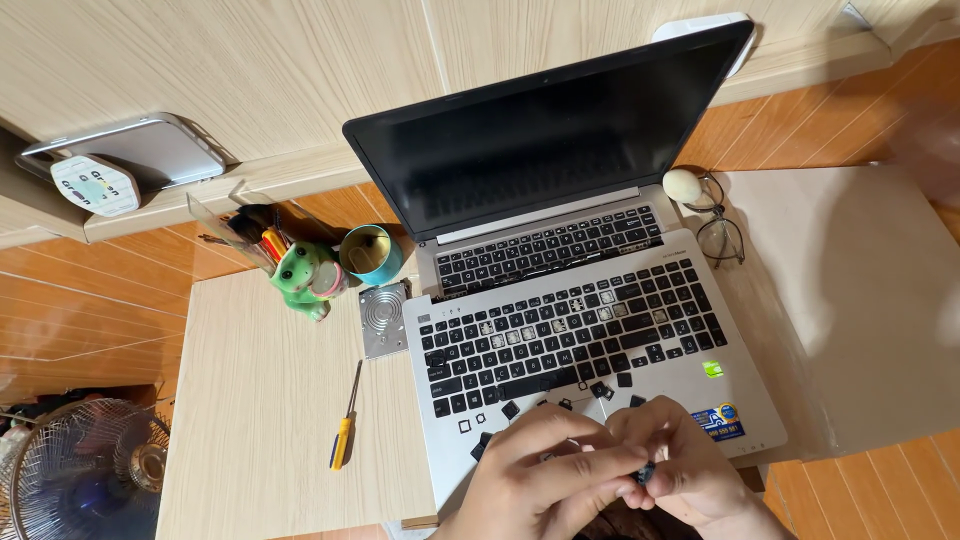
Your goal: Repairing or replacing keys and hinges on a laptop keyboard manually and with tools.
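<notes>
A pale wood tabletop (270, 400) runs from the left edge of the laptop (600, 330) out to its own left rim, where a fan (80, 475) stands below it on the near left. This stretch is mostly bare; only a yellow-handled screwdriver (344, 425) lies on it near the laptop's left edge, and a square metal hard drive (384, 318) sits farther back, just beside the laptop corner. Behind that, a green frog pen holder (305, 272) and a teal cup (370, 252) stand close to the far wall. To the right of the laptop, a lower beige surface (860, 300) lies open, with eyeglasses (718, 232) and a small pale egg-shaped thing (683, 186) at its far left corner.

Both hands meet at the near edge of the laptop, over the palm rest. The left hand (545, 470) curls inward, fingers bent toward the right hand (680, 465). Together their fingertips pinch a small dark keycap (645, 472) between them. Loose black keycaps (600, 390) lie scattered on the palm rest just beyond the hands, and several keys are missing from the keyboard (570, 335).
</notes>
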